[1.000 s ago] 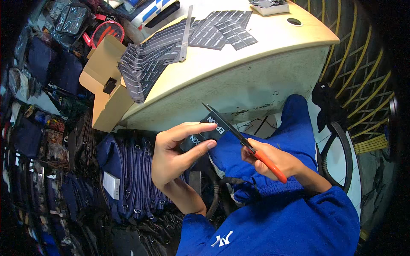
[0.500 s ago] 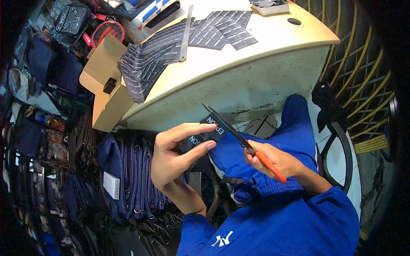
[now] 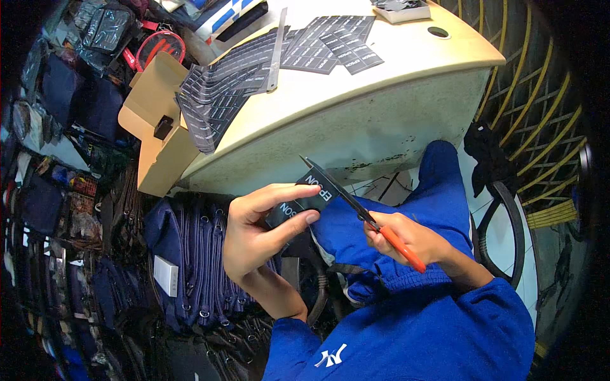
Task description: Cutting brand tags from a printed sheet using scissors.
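Note:
Between the thumb and fingers of my left hand [image 3: 257,222] is a black label strip [image 3: 309,195] with white printing, its far end lying against the scissor blades. The right hand [image 3: 406,238] is wrapped round the orange handles of a pair of scissors [image 3: 340,187]. Their long dark blades point up and left, tips slightly apart, just off the desk's front. Part of the strip is hidden behind my left fingers. On the desk [image 3: 381,82] lie printed black label sheets [image 3: 225,79], with a metal ruler [image 3: 277,54] across them and more label sheets [image 3: 330,44] to its right.
An opened cardboard box [image 3: 155,120] stands at the desk's left edge. A shallow box [image 3: 401,11] is at the back, left of a round cable hole [image 3: 438,32]. Dark blue bags [image 3: 210,260] are piled at lower left, with a small white box [image 3: 166,276] on them.
My left hand has shifted very slightly left and down with the label strip. The scissors and right hand stay almost where they were.

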Demonstrator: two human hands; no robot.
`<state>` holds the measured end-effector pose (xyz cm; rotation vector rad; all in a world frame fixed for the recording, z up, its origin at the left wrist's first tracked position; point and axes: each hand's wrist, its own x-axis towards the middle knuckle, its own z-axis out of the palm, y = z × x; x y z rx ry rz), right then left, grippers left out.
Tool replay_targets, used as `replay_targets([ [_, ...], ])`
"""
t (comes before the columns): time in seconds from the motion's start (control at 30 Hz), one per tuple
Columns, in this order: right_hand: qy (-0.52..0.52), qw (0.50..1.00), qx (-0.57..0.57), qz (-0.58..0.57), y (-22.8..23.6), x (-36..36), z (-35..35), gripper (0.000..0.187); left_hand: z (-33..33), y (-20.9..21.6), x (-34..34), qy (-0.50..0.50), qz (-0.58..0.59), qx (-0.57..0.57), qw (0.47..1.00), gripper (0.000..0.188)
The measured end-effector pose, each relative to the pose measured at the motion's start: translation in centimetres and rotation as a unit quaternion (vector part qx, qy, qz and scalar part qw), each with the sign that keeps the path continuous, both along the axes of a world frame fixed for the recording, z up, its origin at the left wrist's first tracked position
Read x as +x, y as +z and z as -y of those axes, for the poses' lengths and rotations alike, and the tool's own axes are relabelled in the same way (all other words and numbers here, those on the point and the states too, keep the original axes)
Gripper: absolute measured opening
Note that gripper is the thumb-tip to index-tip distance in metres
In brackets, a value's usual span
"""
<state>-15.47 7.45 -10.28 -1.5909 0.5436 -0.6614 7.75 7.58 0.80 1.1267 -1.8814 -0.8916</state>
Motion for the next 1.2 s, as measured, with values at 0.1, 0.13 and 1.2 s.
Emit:
replay_targets([
  [0.1, -0.010, 1.000, -0.012, 0.002, 0.07, -0.06, 0.02, 0.033, 0.05, -0.01, -0.03, 0.000, 0.011, 0.001, 1.000, 0.032],
  [0.13, -0.011, 1.000, -0.011, 0.002, -0.04, -0.08, 0.04, 0.033, 0.10, -0.09, -0.06, 0.003, 0.009, 0.008, 1.000, 0.033],
  [1.2, -0.018, 1.000, 0.005, 0.012, 0.00, 0.40, -0.57, 0.036, -0.06, 0.13, 0.10, -0.001, 0.007, -0.003, 1.000, 0.031],
])
